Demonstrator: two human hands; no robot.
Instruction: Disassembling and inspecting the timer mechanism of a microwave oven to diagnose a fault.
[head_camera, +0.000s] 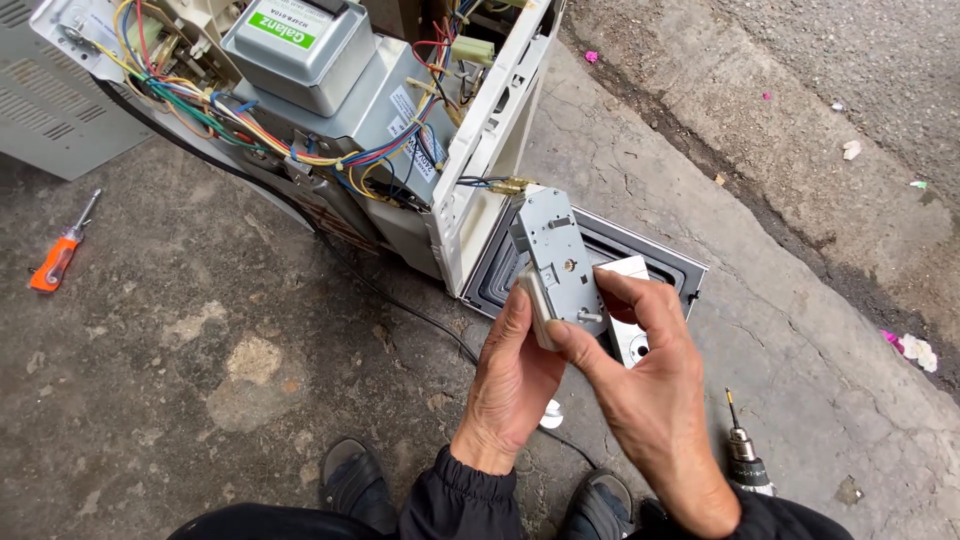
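Gripping a flat grey metal timer unit (556, 262), both hands (585, 372) pinch it.

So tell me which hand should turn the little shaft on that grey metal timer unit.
Right, probably. The right hand already has thumb and fingertips at the small shaft on the grey timer unit, while the left hand grips the unit's edge from behind, steadying it.

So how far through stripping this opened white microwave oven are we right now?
Done: the white microwave oven has its casing off, coloured wiring exposed, door lying open. In hand: a grey metal timer unit, out of the oven, gripped by left hand and right hand. Left: the silver boxy magnetron sits mounted inside.
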